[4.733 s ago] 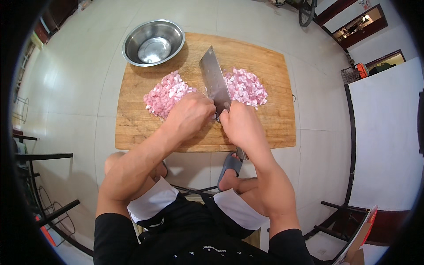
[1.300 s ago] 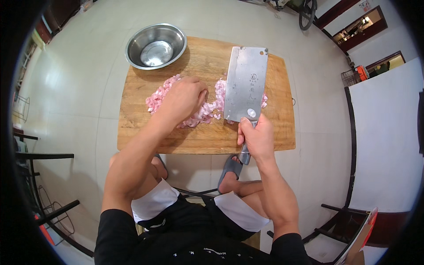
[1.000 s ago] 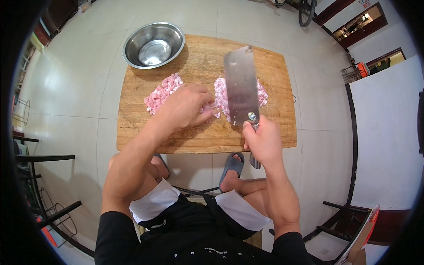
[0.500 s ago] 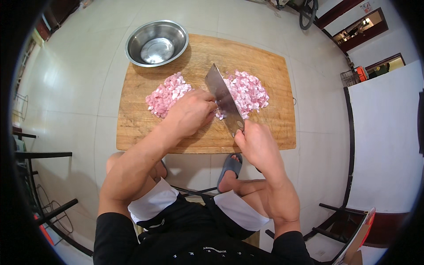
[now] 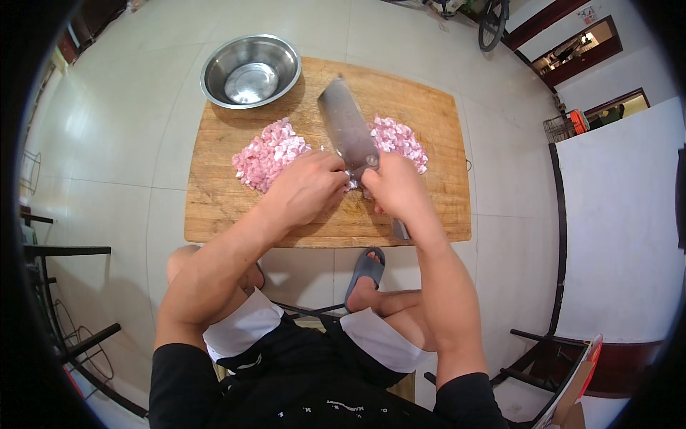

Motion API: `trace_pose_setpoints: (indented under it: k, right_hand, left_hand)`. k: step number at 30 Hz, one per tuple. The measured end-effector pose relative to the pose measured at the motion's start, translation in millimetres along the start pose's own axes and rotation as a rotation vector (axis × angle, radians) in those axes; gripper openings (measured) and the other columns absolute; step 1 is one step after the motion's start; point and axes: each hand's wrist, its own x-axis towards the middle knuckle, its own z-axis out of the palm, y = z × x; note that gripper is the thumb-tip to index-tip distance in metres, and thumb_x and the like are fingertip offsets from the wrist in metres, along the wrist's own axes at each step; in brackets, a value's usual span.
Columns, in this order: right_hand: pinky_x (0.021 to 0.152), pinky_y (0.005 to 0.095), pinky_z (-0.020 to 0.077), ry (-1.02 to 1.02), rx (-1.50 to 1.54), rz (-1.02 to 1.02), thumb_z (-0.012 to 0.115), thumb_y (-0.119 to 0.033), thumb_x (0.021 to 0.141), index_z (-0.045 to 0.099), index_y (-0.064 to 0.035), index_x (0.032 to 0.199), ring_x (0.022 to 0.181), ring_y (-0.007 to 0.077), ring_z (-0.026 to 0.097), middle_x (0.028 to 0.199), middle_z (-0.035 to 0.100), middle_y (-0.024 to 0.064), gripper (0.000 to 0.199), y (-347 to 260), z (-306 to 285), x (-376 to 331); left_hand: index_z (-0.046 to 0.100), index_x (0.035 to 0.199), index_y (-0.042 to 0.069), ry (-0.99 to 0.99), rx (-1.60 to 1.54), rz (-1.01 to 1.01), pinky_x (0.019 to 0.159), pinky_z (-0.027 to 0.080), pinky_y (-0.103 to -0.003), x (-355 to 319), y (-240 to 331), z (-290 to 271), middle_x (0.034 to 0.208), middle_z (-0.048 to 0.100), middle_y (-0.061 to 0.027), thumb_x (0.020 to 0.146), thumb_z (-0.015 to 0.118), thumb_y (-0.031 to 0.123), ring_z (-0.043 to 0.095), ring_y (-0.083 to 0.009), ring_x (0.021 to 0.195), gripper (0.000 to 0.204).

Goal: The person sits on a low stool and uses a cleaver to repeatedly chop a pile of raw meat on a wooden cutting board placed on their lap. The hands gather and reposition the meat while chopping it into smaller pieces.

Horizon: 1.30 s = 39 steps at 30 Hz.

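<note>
A cleaver (image 5: 343, 120) is clasped by the right hand (image 5: 397, 187), its blade toward the wooden board's (image 5: 243, 220) far edge. Beside it the left hand (image 5: 309, 187) is curled; whether anything is pinched cannot be told. Diced meat (image 5: 266, 154) is heaped toward the left and right edges.

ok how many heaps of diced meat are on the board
2: the left heap lies just beyond the left hand, the right heap beyond the right hand. The hands and cleaver may hide more meat.
</note>
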Motion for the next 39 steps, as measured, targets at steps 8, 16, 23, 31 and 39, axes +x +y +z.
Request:
trace_pose_setpoints:
  k: [8, 16, 23, 31, 39]
  right_hand:
    - [0.052, 0.0395, 0.0548, 0.095, 0.428, 0.038, 0.058, -0.01, 0.099, 0.067, 0.0044, 0.085, 0.05, 0.0191, 0.067, 0.068, 0.068, 0.011, 0.022, 18.6, -9.1, -24.2]
    - [0.052, 0.0386, 0.0531, 0.1, -0.022, -0.077, 0.061, -0.015, 0.106, 0.065, 0.0043, 0.089, 0.053, 0.02, 0.069, 0.065, 0.067, 0.0112, 0.026, 15.2, -11.8, -76.3]
    - [0.057, 0.0449, 0.0565, 0.023, -0.079, -0.054, 0.061, -0.017, 0.105, 0.065, 0.0062, 0.089, 0.054, 0.0284, 0.072, 0.064, 0.069, 0.0177, 0.029, 11.9, -3.8, -93.5]
    - [0.062, 0.0506, 0.06, 0.051, -0.241, -0.169, 0.059, -0.013, 0.102, 0.064, 0.0133, 0.088, 0.058, 0.0381, 0.074, 0.063, 0.066, 0.0256, 0.03, 2.4, 8.0, -69.5]
    - [0.077, 0.0586, 0.0616, 0.098, -0.11, -0.08, 0.065, -0.013, 0.096, 0.072, 0.0126, 0.085, 0.082, 0.0529, 0.076, 0.085, 0.073, 0.0369, 0.029, -10.6, 18.7, -14.2]
  left_hand:
    - [0.079, 0.105, 0.004, -0.035, 0.008, -0.072, 0.095, 0.057, -0.047, -4.7, -1.5, -9.6, 0.109, 0.073, -0.0122, 0.091, 0.084, 0.02, 0.071, -0.0353, 0.106, 0.022]
    - [0.078, 0.103, 0.005, -0.049, 0.059, -0.072, 0.093, 0.057, -0.046, -2.5, -2.3, -1.7, 0.107, 0.073, -0.0088, 0.093, 0.082, 0.019, 0.07, -0.0326, 0.104, 0.019]
    - [0.077, 0.101, 0.005, 0.014, 0.044, -0.052, 0.091, 0.057, -0.046, -5.5, -6.2, 5.2, 0.103, 0.071, -0.0101, 0.094, 0.08, 0.016, 0.07, -0.0331, 0.101, 0.013]
    - [0.071, 0.09, 0.004, 0.016, 0.013, -0.01, 0.087, 0.056, -0.047, -2.2, -8.7, 8.8, 0.095, 0.069, -0.0123, 0.09, 0.075, 0.011, 0.068, -0.0354, 0.097, 0.008]
    - [0.07, 0.087, 0.003, 0.034, -0.013, 0.037, 0.087, 0.055, -0.048, -2.6, -17.3, 13.3, 0.093, 0.068, -0.0135, 0.089, 0.074, 0.01, 0.068, -0.0371, 0.097, 0.008]
